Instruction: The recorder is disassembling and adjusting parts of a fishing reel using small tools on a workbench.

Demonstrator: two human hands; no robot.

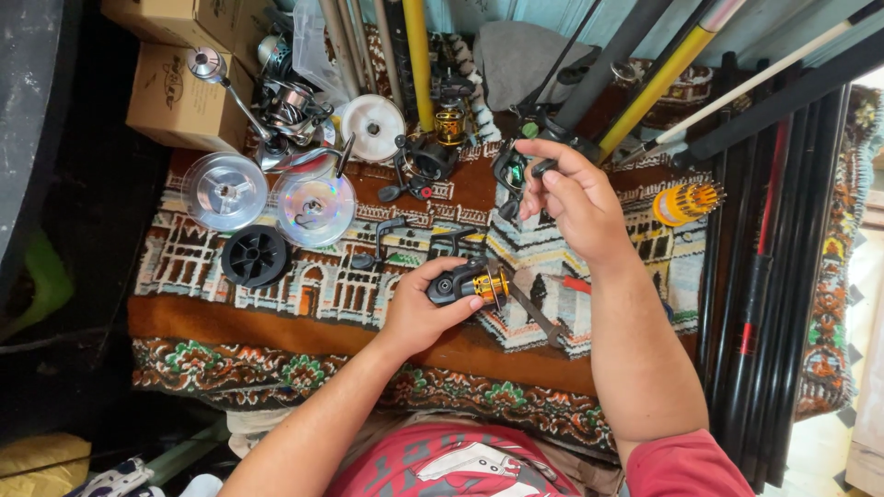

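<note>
Hands: left hand (419,308) grips black/gold metal reel (465,285), right hand (571,198) pinches small black handle part (537,167) over patterned woven rug (304,313).

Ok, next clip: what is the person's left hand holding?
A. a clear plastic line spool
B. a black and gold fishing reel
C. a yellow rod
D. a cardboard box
B: the left hand grips a black and gold fishing reel over the patterned rug; the clear spools lie untouched farther left.
</note>
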